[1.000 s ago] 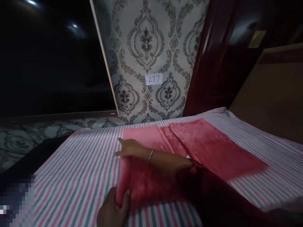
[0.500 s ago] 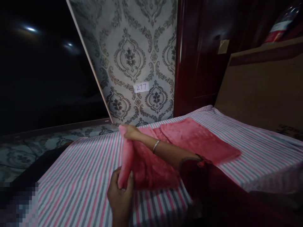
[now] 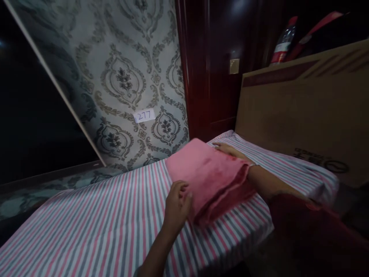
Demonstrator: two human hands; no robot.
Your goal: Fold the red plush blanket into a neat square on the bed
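Lying folded on the striped sheet, the pink plush cloth had the left hand, loosely curled but open, at eight o'clock and the right hand, fingers extended, at one.

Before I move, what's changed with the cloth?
The cloth's left part is now folded rightward over the rest. Your right hand moved right; your left hand stays near the left edge. Whether either let go is unclear. The striped sheet stayed.
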